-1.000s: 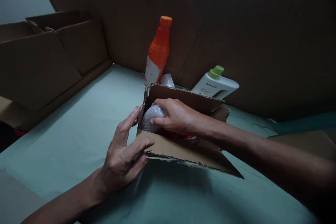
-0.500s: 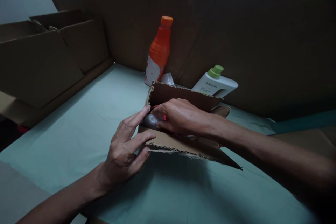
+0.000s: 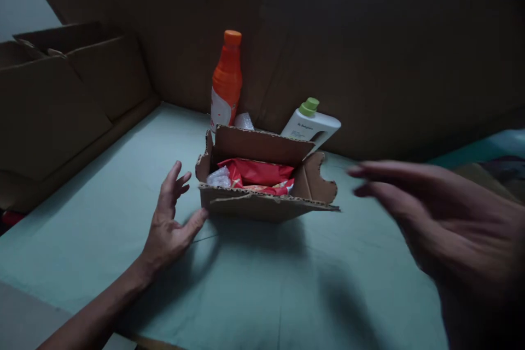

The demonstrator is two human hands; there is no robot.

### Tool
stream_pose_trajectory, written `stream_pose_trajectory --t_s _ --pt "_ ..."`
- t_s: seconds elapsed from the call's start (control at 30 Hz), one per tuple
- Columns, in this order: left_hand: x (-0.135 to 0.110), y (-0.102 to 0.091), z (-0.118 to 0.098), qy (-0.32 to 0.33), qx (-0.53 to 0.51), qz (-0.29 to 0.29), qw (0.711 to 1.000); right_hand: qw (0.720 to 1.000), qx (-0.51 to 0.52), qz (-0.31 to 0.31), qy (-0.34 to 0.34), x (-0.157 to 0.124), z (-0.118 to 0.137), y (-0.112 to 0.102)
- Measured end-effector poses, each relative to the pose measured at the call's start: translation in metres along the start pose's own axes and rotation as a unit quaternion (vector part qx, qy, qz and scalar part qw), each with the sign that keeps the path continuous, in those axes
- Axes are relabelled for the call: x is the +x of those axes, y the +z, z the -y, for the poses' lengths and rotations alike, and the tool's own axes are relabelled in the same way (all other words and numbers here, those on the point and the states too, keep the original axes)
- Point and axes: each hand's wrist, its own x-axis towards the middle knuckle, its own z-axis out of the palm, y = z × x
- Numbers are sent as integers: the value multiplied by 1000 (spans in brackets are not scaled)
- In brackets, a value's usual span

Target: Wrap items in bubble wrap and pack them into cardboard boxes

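Centrally, open box (image 3: 254, 208), between left fingers (image 3: 168, 187) and right fingers (image 3: 396, 172)

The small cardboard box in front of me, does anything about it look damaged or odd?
Yes. The cardboard box has ragged edges, and its right-hand flap has a curved notch, torn or cut, I can't tell which. A straight edge would be expected there.

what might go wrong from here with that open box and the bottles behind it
If the open box tips, the red packet and bubble wrap inside could spill out. The orange bottle stands behind it, so a backward shove might knock that over.
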Motion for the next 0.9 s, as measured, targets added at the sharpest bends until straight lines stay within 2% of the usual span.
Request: stream_pose_trajectory --t_s 0.03,0.07,0.1,0.13,0.2,0.27,0.3,0.37,0.47,0.53,0.6,0.67,0.73,0.8,0.9 --pt "-2 1 9 -37 -8 16 999 993 33 -88 77 -19 -17 -6" --pt "-3 2 18 -71 -14 29 997 986 54 -111 115 -37 -32 -4" --pt "-4 3 24 -99 -21 41 994 986 71 -70 136 -53 -45 7" --pt "-2 5 29 -120 -31 53 991 984 102 -1 144 -64 -55 24" --pt "5 12 30 -153 -60 83 983 970 148 114 157 -73 -65 65" --pt "15 23 22 -168 -88 99 977 954 200 157 161 -68 -63 97" --pt "20 30 16 -168 -99 98 976 949 217 161 162 -65 -62 104" --pt "23 47 -1 -157 -119 91 976 949 216 154 169 -65 -61 96" --pt "6 73 -29 -120 -127 123 977 966 128 113 193 -93 -71 47" --pt "-16 80 -43 -102 -110 158 976 973 66 62 213 -121 -76 16" --pt "-38 72 -51 -113 -91 167 975 975 55 51 211 -145 -71 4" --pt "-52 50 -51 -149 -76 137 976 975 82 87 187 -158 -54 14" --pt "-57 22 -48 -183 -60 90 977 973 114 121 161 -157 -32 34" --pt "-59 0 -47 -208 -46 64 975 972 133 123 148 -151 -15 51" --pt "-72 -9 -51 -227 -30 54 972 973 140 118 140 -149 -7 51"
